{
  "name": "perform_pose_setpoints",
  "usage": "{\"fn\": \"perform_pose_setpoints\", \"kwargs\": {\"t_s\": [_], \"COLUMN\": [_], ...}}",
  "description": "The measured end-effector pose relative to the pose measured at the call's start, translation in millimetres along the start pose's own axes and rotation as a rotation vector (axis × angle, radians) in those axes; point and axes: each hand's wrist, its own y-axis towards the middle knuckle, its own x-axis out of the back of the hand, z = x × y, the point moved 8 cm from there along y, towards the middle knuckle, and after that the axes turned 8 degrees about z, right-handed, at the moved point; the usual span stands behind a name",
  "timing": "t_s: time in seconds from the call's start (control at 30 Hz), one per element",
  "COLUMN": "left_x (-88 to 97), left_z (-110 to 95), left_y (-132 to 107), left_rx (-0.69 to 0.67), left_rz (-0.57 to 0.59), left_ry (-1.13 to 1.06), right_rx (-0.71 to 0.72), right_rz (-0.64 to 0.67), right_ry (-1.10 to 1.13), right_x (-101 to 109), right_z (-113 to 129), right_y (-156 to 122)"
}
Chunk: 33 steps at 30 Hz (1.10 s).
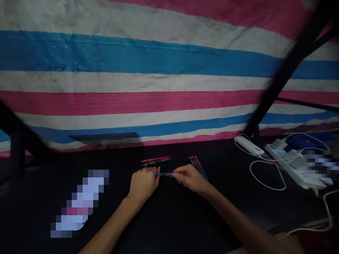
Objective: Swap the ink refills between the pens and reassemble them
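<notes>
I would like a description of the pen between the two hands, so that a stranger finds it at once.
In front of the striped sheet is a black table. Near its middle, a slim blue pen bridges the left hand and the right hand. The red pen beyond it lies untouched; only this pen has a hand at each end.

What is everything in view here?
Sheet: one, multicoloured stripes, background
Frame bars: several, black, both sides
Tabletop: one, black, foreground
Loose pens: two, red and dark, centre
More pens: count unclear, red and dark, right of those
Held pen: one, blue, centre
Power strip: one, white, right
Plugs: two visible, white, in strip
Slim device: one, white, beside strip
Cables: several, white, right
Unclear object: one, blue, far right
Pixelated patches: two, multicoloured, left and right
Left hand: one, bare, pen's left end
Right hand: one, bare, pen's right end
</notes>
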Motion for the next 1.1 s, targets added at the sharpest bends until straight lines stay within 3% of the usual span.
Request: {"fn": "perform_pose_setpoints", "kwargs": {"t_s": [0.13, 0.27, 0.4, 0.5, 0.63, 0.77, 0.87, 1.1], "left_x": [-0.9, -4.4, -7.2, -1.8, 11.3, 10.6, 9.6, 12.0], "left_z": [2.8, 4.5, 7.1, 9.0, 19.1, 31.2, 34.9, 32.5], "left_y": [0.5, 1.0, 0.8, 1.2, 2.1, 6.2, 6.9, 5.3], "left_rx": [0.036, 0.056, 0.045, -0.021, -0.119, -0.128, -0.11, -0.078], "left_rz": [0.026, 0.045, 0.038, -0.047, -0.224, -0.254, -0.255, -0.215], "left_ry": [0.029, 0.016, -0.082, -0.255, -0.637, -0.938, -0.994, -0.9], "right_rx": [0.065, 0.297, 0.442, 0.414, 0.239, 0.099, 0.088, 0.102], "right_rz": [-0.045, -0.149, -0.196, -0.273, -0.4, -0.365, -0.318, -0.276], "right_ry": [-0.138, -0.396, -0.444, -0.41, -0.218, 0.085, 0.2, 0.281], "right_x": [-1.6, 0.9, 2.6, 12.1, 36.7, 48.0, 47.1, 40.1], "right_z": [8.4, 35.6, 49.6, 46.0, 25.9, 5.9, 3.9, 8.8], "right_y": [-2.1, -11.0, -17.2, -16.3, -12.3, -6.7, -5.2, -5.4]}}
